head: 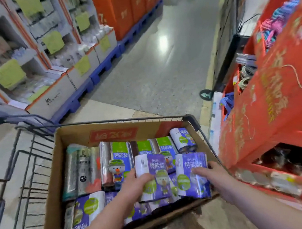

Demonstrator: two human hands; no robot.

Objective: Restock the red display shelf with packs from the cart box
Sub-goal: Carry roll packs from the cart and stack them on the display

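A cardboard box (72, 138) sits in a black wire cart (28, 169) and holds several purple, green and silver packs. My left hand (134, 183) grips a purple pack (154, 173) lifted above the box. My right hand (210, 173) grips a second purple pack (192, 174) right beside it. The red display shelf (271, 98) stands at the right, with dark packs in its lower compartments.
Grey shelving with yellow-green price tags on blue pallets (92, 81) lines the left side. Orange boxes (122, 8) stack further back. The polished grey aisle floor (158, 59) runs ahead between the two sides.
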